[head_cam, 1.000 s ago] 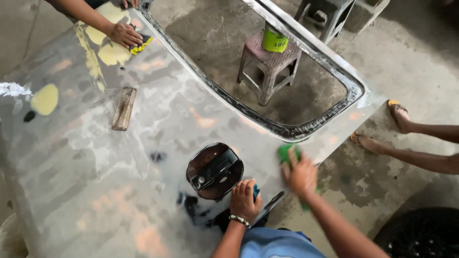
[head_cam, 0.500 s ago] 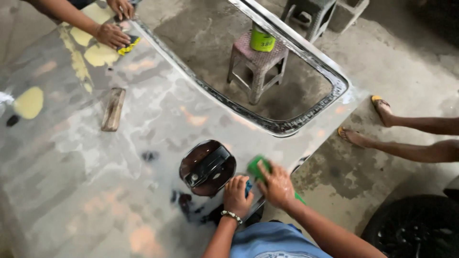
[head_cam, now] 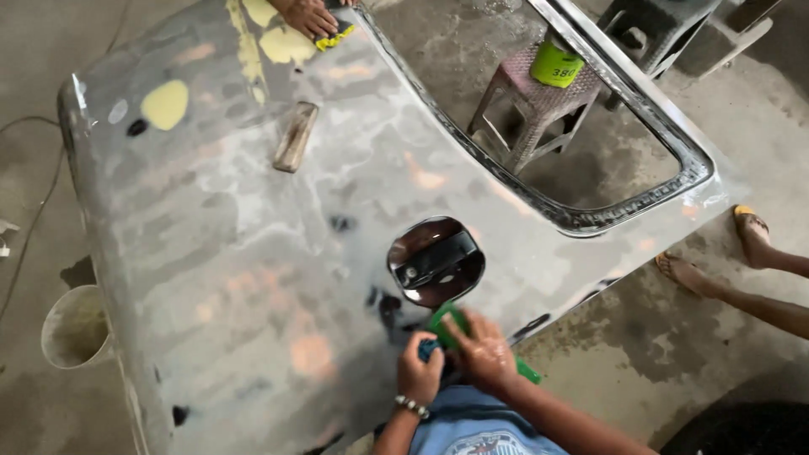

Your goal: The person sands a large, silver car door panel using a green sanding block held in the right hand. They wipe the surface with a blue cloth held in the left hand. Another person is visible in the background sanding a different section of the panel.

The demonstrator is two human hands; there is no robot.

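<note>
A large sanded grey car body panel lies flat, with a window opening and a round fuel-filler hole. At its near edge, just below that hole, my right hand presses a green sanding pad onto the metal. My left hand, a bead bracelet on its wrist, sits close beside it and grips a small blue piece. The two hands touch each other.
Another person's hand holds a yellow pad at the far edge, near yellow filler patches. A wooden sanding block lies on the panel. Under the window opening stands a stool with a green can. A person's sandalled feet at right. White bucket at left.
My right hand has slid the green pad leftward along the panel's edge until it meets my left hand. The view has shifted, so the panel appears further right.
</note>
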